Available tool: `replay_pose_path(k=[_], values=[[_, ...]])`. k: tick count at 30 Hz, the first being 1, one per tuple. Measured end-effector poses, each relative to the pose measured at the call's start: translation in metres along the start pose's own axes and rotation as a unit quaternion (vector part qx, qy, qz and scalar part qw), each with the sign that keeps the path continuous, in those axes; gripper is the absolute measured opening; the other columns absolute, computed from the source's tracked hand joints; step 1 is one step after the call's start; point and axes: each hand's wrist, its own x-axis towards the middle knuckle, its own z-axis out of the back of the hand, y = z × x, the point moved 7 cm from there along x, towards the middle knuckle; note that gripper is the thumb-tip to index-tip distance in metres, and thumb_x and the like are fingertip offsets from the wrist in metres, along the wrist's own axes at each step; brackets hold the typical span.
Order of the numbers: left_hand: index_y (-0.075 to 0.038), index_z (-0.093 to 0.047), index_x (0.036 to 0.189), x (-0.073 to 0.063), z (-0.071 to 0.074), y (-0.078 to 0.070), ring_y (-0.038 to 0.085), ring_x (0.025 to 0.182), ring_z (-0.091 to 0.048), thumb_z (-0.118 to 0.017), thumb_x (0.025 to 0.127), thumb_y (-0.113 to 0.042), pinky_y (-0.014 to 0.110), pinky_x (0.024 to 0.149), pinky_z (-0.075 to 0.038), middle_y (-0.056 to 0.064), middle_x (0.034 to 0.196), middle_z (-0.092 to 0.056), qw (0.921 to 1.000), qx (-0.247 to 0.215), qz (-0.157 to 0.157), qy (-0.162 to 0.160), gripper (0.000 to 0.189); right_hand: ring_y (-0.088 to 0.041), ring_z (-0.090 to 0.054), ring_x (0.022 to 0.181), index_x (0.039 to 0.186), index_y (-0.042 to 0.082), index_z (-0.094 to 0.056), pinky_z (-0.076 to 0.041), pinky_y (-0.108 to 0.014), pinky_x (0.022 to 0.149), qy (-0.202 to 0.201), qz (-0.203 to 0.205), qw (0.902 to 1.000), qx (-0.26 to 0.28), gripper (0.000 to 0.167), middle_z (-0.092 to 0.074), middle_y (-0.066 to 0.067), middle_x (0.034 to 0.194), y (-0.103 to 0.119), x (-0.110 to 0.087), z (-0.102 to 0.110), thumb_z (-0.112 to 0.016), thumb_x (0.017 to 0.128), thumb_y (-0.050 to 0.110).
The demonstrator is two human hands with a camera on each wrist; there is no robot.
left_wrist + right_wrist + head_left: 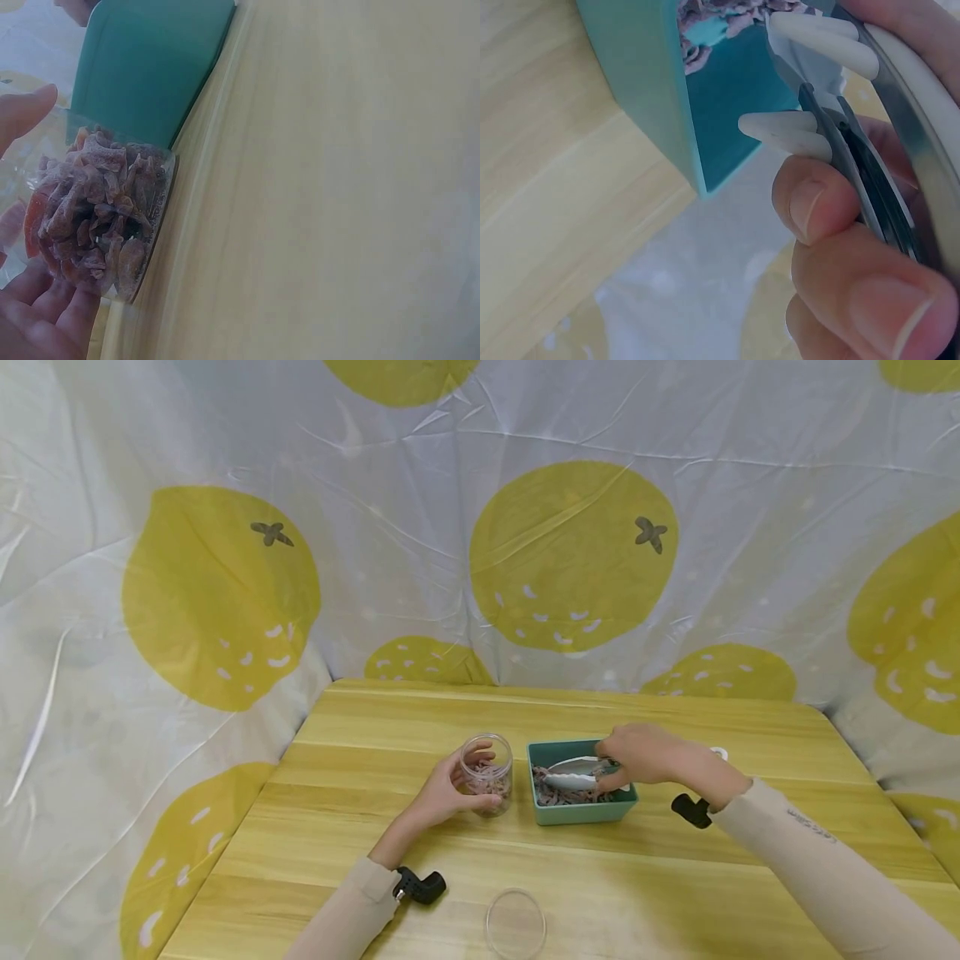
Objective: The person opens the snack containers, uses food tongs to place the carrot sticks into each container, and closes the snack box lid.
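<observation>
My left hand (441,795) grips a clear jar (504,781), its thumb on the near side. Dried, sugar-dusted brownish strips (90,202) fill much of the jar, as the left wrist view shows. Right beside it stands a teal rectangular box (585,814) with more of these strips (551,795) inside. My right hand (647,756) holds a pair of tongs (573,782) with white ends and metal arms, pinched between thumb and fingers. The tong ends are inside the box, over the strips. Whether they clasp any strip I cannot tell.
A round transparent lid (516,924) lies flat near the front of the wooden table (360,760). Behind and at both sides hangs a pale curtain (405,552) printed with yellow lemons. Each wrist wears a black camera mount (422,887).
</observation>
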Motion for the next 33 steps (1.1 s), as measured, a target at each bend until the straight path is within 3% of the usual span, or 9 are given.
replay_pose_path(k=[6,9,13,20,25,33], values=[[0.000,-0.040,0.147,0.002,-0.001,0.000,0.044,0.133,-0.044,-0.081,0.077,0.010,0.058,0.106,-0.036,0.029,0.143,-0.048,1.0000,-0.006,0.006,0.005,0.082,-0.014,-0.065,0.074,0.102,0.005,-0.072,-0.057,-0.039,0.073,0.003,0.000,0.9997,0.026,0.039,-0.070,-0.002,0.089,-0.006,-0.008,0.007,-0.075,0.088,0.042],[0.000,-0.040,0.148,0.001,-0.001,0.001,0.043,0.133,-0.044,-0.081,0.077,0.010,0.058,0.107,-0.036,0.029,0.143,-0.048,1.0000,-0.007,0.005,0.005,0.082,-0.009,-0.060,0.067,0.098,0.007,-0.071,-0.054,-0.035,0.065,0.004,-0.001,0.9993,0.036,0.037,-0.067,0.004,0.081,-0.008,-0.013,0.010,-0.074,0.088,0.043],[-0.001,-0.040,0.149,0.000,0.000,0.001,0.036,0.133,-0.047,-0.082,0.078,0.007,0.054,0.106,-0.039,0.023,0.144,-0.050,1.0000,0.001,0.005,0.000,0.083,-0.004,-0.043,0.056,0.088,0.013,-0.067,-0.038,-0.027,0.054,0.001,0.001,0.9988,0.049,0.032,-0.053,0.011,0.066,-0.008,-0.018,0.014,-0.074,0.089,0.044],[-0.004,-0.042,0.148,-0.002,0.001,-0.001,0.028,0.131,-0.050,-0.084,0.079,0.000,0.046,0.106,-0.042,0.018,0.143,-0.052,1.0000,0.003,0.003,0.002,0.082,-0.004,-0.035,0.056,0.085,0.017,-0.061,-0.029,-0.026,0.054,-0.003,-0.011,0.9972,0.074,0.030,-0.044,0.011,0.064,-0.011,-0.028,0.021,-0.073,0.090,0.044],[-0.005,-0.042,0.148,-0.002,0.002,0.000,0.028,0.131,-0.050,-0.084,0.079,-0.001,0.041,0.105,-0.043,0.018,0.143,-0.052,1.0000,0.003,0.001,0.003,0.081,-0.003,-0.034,0.056,0.087,0.017,-0.061,-0.029,-0.026,0.054,-0.010,-0.011,0.9956,0.092,0.032,-0.043,0.010,0.064,-0.010,-0.036,0.031,-0.070,0.091,0.047],[-0.003,-0.041,0.148,-0.002,0.002,0.000,0.029,0.132,-0.050,-0.084,0.079,-0.001,0.048,0.106,-0.041,0.019,0.143,-0.051,1.0000,0.005,-0.001,0.001,0.082,-0.001,-0.026,0.052,0.082,0.019,-0.058,-0.025,-0.024,0.051,-0.032,-0.006,0.9958,0.085,0.033,-0.033,0.012,0.060,-0.008,-0.042,0.045,-0.070,0.090,0.048]])
